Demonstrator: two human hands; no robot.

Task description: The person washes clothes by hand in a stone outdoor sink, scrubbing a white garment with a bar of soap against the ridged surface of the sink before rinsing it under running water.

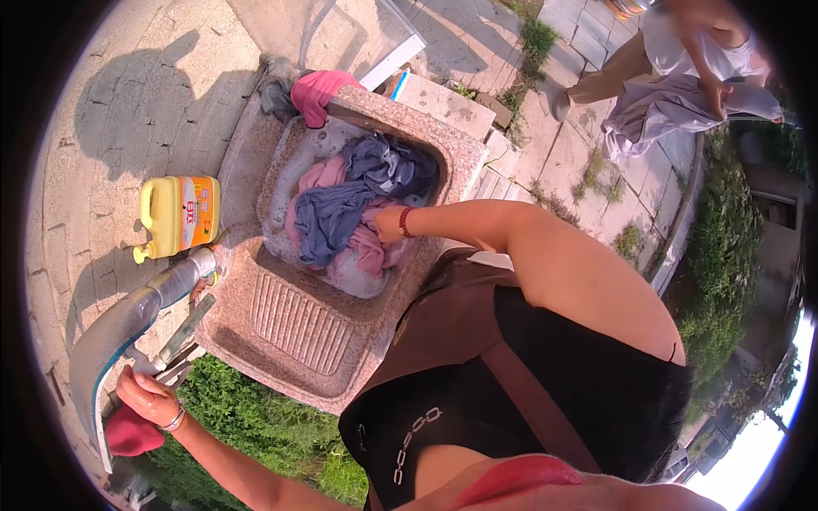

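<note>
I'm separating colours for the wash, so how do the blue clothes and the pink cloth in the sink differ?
Colour: the blue clothes are greyish blue, while the pink cloth is pale pink.
Layering: the blue clothes lie mostly on top; the pink cloth shows from beneath and around them.
Visible area: the blue clothes show more than the pink cloth.
Shared: both lie crumpled among suds in the sink.

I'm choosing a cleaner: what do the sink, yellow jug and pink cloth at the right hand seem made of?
Sink: stone or stone-like composite, speckled pinkish, fairly matte; can't tell which. Yellow jug: probably smooth plastic, given its moulded-in handle. Pink cloth: soft fabric, bunching in folds; fibre unclear.
</note>
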